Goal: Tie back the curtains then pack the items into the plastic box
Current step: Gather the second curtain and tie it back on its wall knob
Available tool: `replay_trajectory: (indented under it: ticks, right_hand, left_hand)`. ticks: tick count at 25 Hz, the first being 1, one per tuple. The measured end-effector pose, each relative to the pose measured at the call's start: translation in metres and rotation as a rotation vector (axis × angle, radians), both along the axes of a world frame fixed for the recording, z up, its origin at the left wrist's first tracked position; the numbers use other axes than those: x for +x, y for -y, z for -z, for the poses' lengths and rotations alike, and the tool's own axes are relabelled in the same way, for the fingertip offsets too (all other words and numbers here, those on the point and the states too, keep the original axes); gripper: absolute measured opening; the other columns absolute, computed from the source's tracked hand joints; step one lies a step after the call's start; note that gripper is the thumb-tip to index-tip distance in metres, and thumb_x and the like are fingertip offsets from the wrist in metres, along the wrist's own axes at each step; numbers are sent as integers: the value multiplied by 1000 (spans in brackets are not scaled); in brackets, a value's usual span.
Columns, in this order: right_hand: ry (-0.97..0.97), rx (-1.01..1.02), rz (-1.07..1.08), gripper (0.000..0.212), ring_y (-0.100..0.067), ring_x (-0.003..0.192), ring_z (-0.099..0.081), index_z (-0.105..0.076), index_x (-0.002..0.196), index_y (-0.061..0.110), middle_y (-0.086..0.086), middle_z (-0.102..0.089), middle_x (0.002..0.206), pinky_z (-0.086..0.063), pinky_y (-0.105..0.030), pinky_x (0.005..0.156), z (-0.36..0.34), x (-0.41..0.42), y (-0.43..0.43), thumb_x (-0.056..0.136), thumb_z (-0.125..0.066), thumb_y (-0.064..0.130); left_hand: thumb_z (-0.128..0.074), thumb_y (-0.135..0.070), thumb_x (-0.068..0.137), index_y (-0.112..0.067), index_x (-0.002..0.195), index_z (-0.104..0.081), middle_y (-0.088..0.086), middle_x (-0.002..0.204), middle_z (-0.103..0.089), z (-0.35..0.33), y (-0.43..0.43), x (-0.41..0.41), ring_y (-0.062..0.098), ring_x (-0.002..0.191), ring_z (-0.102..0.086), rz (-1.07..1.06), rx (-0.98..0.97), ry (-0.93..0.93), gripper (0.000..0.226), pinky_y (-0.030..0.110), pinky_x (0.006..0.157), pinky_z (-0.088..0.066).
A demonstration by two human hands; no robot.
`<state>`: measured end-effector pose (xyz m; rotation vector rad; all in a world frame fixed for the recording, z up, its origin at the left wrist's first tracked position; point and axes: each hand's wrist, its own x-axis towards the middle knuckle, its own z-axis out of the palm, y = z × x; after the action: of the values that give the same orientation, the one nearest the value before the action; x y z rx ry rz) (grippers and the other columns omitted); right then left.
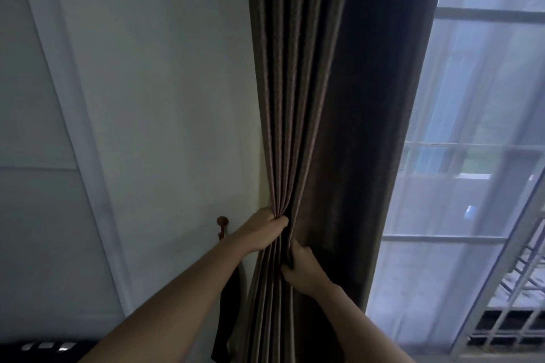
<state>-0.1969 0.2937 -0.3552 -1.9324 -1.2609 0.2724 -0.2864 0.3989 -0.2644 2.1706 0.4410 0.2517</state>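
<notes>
A dark brown pleated curtain [309, 97] hangs from the top of the view, gathered into a bunch by the wall. My left hand [261, 233] grips the gathered folds from the left side, fingers curled round them. Just below and to the right, my right hand [303, 270] grips the folds from the other side. A dark tie-back strip [227, 321] hangs down beside the curtain, under a small round wooden wall hook [222, 222]. No plastic box is in view.
A white wall [165, 97] with a pale frame strip lies to the left. A sheer white curtain [460, 156] covers the window on the right, with a metal grille [513, 298] behind it. A dark object with pale patches [44, 348] sits at bottom left.
</notes>
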Motion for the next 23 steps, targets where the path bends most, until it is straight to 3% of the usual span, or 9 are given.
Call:
replay_trajectory:
  ticks: [4, 7, 10, 12, 13, 15, 17, 20, 23]
  right_hand:
    - [12, -39, -84, 48, -3, 93, -56, -46, 122, 11, 3, -57, 103, -39, 2, 75, -7, -13, 0, 77, -58, -1]
    - [208, -189, -128, 53, -17, 118, -49, -46, 128, 6, -6, -54, 124, -36, -9, 93, -26, -7, 17, 77, -56, 3]
    - [620, 243, 331, 64, -24, 138, -30, -48, 132, 15, -6, -42, 144, -10, -37, 115, -47, 18, 41, 68, -56, 14]
    - [522, 583, 757, 67, -23, 139, -24, -38, 135, 17, -6, -30, 149, 2, -38, 116, -71, 39, 64, 73, -63, 23]
    - [372, 620, 829, 76, -23, 141, -22, -28, 140, 18, -6, -23, 153, 0, -42, 117, -85, 49, 74, 76, -67, 27]
    - [70, 529, 681, 88, -22, 134, -34, -15, 146, 21, -6, -28, 152, -26, -44, 113, -96, 79, 80, 79, -72, 22]
    - [-16, 304, 510, 77, -27, 120, -49, -24, 144, 18, -11, -50, 136, -42, -38, 96, -94, 92, 72, 81, -67, 10]
    - [27, 55, 379, 45, -35, 109, -57, -49, 126, 6, -17, -63, 114, -40, -28, 77, -70, 85, 51, 82, -53, -4]
    - [103, -35, 225, 28, -32, 100, -61, -59, 111, 4, -17, -66, 106, -36, -23, 69, -33, 55, 28, 87, -47, -1]
  left_hand:
    - [-55, -59, 77, -22, 102, -63, -2, 97, -66, 5, 6, 9, 17, 87, -64, -56, 192, 12, 45, 29, 75, -51]
    - [-46, -49, 88, -10, 91, -61, 9, 89, -65, 7, 1, 7, 23, 78, -63, -147, 290, 33, 42, 35, 75, -54]
    - [-39, -35, 95, -16, 72, -49, 4, 73, -57, 7, -6, -6, 20, 69, -57, -153, 253, 57, 32, 31, 71, -47]
    - [-37, -31, 97, -24, 68, -41, -2, 68, -50, 9, -5, -15, 16, 65, -52, -143, 253, 87, 31, 29, 70, -42]
    - [-37, -29, 97, -25, 68, -40, -3, 67, -48, 9, -4, -18, 16, 65, -51, -137, 252, 99, 30, 29, 70, -41]
    - [-38, -26, 97, -27, 63, -33, -4, 62, -43, 8, -1, -22, 16, 61, -47, -109, 249, 120, 35, 29, 67, -38]
    - [-38, -23, 97, -26, 60, -30, -4, 60, -39, 7, 5, -23, 13, 57, -42, -68, 245, 125, 38, 29, 63, -35]
    - [-39, -22, 97, -27, 61, -32, -6, 61, -40, 8, 13, -24, 13, 60, -45, -65, 285, 126, 37, 27, 60, -35]
    - [-37, -27, 96, -24, 64, -36, -1, 65, -45, 6, 4, -15, 21, 67, -51, -110, 243, 104, 32, 31, 69, -41]
